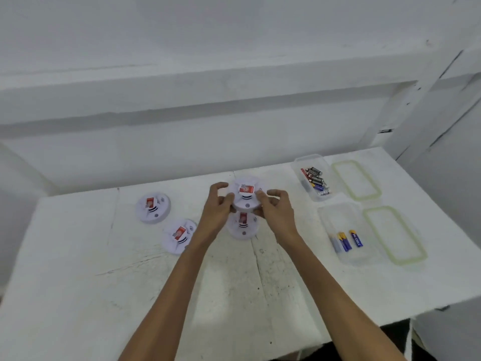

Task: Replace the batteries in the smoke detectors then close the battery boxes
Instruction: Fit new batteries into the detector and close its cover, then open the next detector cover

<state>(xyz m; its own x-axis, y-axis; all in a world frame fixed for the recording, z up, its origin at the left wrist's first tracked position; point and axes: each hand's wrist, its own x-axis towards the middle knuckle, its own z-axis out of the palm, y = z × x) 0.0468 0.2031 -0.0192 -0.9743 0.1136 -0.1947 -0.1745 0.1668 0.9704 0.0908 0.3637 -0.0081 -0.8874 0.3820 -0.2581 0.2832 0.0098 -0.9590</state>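
Note:
Both hands hold one round white smoke detector [246, 195] with a red label above the table. My left hand [218, 204] grips its left edge and my right hand [276, 207] grips its right edge. Directly below it a second detector [243, 226] lies on the table, partly hidden by my hands. Two more detectors lie to the left, one at the far left [153, 207] and one nearer me [179, 236]. A clear box [350, 237] at the right holds three blue batteries. Behind it another clear box [313, 179] holds several mixed batteries.
Two clear lids with green seals lie at the right, one [356, 179] beside the far box and one [394, 234] beside the near box. The white table [130, 282] ends at a wall behind and a drop at the right front corner.

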